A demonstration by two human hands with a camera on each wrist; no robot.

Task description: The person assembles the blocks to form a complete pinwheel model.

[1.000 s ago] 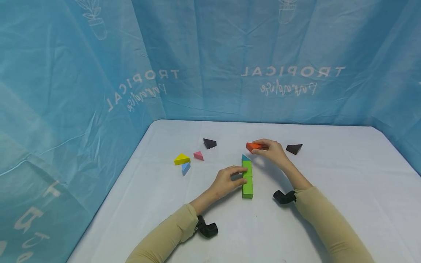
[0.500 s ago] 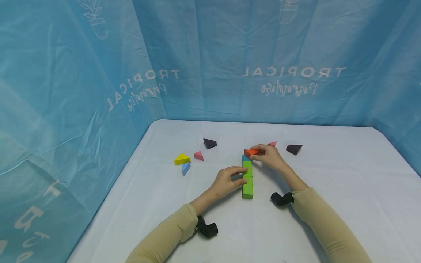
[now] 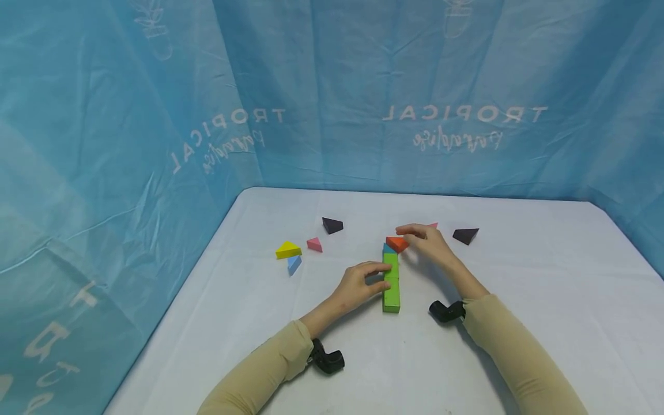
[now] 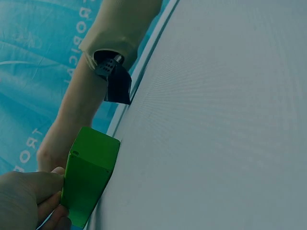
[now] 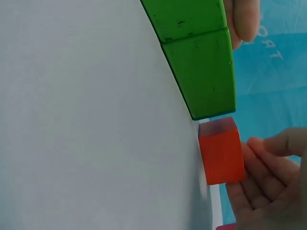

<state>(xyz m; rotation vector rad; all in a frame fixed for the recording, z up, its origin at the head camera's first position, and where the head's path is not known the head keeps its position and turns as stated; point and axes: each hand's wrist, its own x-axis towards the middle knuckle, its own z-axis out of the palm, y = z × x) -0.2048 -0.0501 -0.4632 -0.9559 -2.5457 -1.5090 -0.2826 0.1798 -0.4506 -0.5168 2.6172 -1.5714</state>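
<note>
Head view, my left hand (image 3: 358,285): thumb and forefinger stood apart, tips at the left side of the near green block (image 3: 392,298) and the far green block (image 3: 393,259).
Head view, my right hand (image 3: 429,243): thumb and forefinger stood apart, the thumb beside the red triangular block (image 3: 396,244).
Head view, row: the greens lay end to end on the white table (image 3: 389,363); a blue triangular block (image 3: 388,249) met their far end, the red one just beyond it.
Head view, left scatter: a yellow triangular block (image 3: 287,251), a light blue triangular block (image 3: 294,264) just beside it, a pink triangular block (image 3: 314,245) near, and a black block (image 3: 332,225) farther off.
Head view, right scatter: a second pink block (image 3: 433,225), partly hidden by my right hand, and another black block (image 3: 466,236).
Left wrist view: my thumb tip lay against a green side, other fingers below it.
Right wrist view: my fingers were loosely apart beside the red block; I couldn't tell whether they touched it.
</note>
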